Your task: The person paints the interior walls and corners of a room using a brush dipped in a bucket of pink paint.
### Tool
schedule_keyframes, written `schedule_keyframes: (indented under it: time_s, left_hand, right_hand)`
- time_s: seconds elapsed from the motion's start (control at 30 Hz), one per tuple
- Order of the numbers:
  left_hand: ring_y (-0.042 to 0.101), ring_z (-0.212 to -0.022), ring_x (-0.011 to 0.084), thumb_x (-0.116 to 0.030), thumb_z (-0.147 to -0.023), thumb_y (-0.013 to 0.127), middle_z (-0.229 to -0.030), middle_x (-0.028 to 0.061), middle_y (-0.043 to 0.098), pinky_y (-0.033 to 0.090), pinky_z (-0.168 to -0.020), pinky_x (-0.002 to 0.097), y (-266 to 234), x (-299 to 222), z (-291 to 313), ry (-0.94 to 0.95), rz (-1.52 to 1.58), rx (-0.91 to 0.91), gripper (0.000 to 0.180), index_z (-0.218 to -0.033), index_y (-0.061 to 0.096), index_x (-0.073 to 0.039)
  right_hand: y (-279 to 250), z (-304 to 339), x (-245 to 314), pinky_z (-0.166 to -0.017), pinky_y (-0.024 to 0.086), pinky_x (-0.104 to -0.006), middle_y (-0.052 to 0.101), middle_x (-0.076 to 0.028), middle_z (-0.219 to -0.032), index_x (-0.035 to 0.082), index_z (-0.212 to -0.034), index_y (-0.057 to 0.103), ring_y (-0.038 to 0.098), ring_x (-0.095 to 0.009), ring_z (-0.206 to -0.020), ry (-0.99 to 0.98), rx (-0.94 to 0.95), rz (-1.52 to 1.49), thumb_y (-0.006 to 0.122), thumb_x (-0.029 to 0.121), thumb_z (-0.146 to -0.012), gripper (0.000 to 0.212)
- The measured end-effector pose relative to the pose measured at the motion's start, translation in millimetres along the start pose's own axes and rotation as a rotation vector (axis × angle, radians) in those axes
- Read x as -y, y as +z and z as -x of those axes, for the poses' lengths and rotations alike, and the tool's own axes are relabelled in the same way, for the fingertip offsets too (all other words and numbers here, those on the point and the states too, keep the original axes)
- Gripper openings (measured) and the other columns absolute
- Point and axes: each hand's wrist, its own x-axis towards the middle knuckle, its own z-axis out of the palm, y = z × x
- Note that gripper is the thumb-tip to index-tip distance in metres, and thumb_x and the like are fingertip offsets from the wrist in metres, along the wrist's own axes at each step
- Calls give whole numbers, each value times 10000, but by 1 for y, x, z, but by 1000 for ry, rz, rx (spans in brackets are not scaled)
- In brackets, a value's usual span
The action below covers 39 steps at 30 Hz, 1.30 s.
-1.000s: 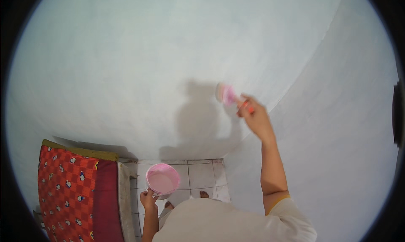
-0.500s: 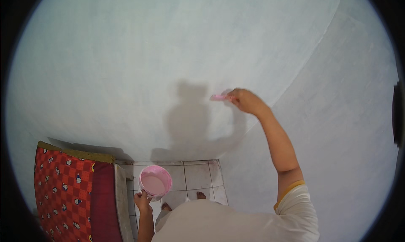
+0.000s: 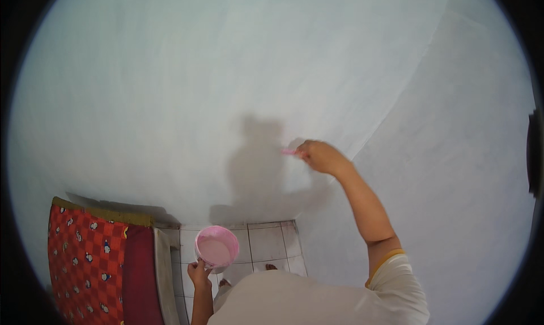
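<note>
My right hand (image 3: pixel 318 155) is raised in front of the pale wall (image 3: pixel 170 98), its fingers closed round a small pink paintbrush (image 3: pixel 288 152). The brush points left and lies close to the wall; whether its bristles touch the surface I cannot tell. Low down, my left hand (image 3: pixel 199 273) grips the near rim of a pink bucket (image 3: pixel 234 247). Inside the bucket is a pale pinkish liquid (image 3: pixel 215 250) that looks like paint. My shadow (image 3: pixel 256 161) falls on the wall left of the brush.
At the lower left stands a bed with a red patterned mattress (image 3: pixel 85 263) and a pale frame edge (image 3: pixel 165 274). White floor tiles (image 3: pixel 266 243) lie under the bucket, near my feet (image 3: pixel 271 266). A second wall (image 3: pixel 436 172) meets the first at a corner on the right.
My right hand and the brush have moved down along the wall. The bucket in my left hand sits slightly farther right and lower in view.
</note>
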Motion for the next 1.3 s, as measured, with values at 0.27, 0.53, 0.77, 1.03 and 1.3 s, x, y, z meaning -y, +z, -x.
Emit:
schedule_keyframes:
  time_s: [0.27,0.53,0.77,1.03,1.3]
  left_hand:
    - [603,-843,247,-119,-903,646,-951,116,479,636,-711,439,8,-4,6,23,-10,-22,265,-944,406,-13]
    - [602,-865,269,-116,-871,672,-979,140,486,623,-692,473,4,14,-6,19,-27,19,294,-956,412,-7]
    - [604,-882,258,-127,-880,655,-964,139,521,617,-699,464,17,5,-4,-11,-107,113,276,-971,418,-18]
    - [610,-881,215,-119,-899,637,-962,114,534,619,-705,437,21,-2,-16,-47,-113,278,254,-970,409,-31]
    - [616,-835,212,-123,-897,647,-954,108,529,615,-679,395,-21,-12,-30,-112,-293,361,250,-942,420,-28]
  right_hand:
    - [-35,1,10,-808,498,-452,639,-160,-982,30,-1061,660,621,-349,-925,-27,-210,-52,534,151,-957,203]
    - [-113,72,76,-675,513,-301,617,-104,-836,8,-1200,617,659,-207,-761,77,-793,-309,576,127,-959,272]
    - [26,120,86,-741,586,-317,659,-138,-967,-28,-1258,566,687,-202,-821,355,-501,-1269,555,130,-986,315]
    - [134,189,124,-766,594,-375,668,-168,-1016,-54,-1185,546,695,-259,-840,913,-438,-1702,569,230,-980,351]
    - [166,237,232,-761,590,-362,652,-146,-995,-54,-1183,528,696,-253,-847,1115,-534,-1667,562,205,-972,336]
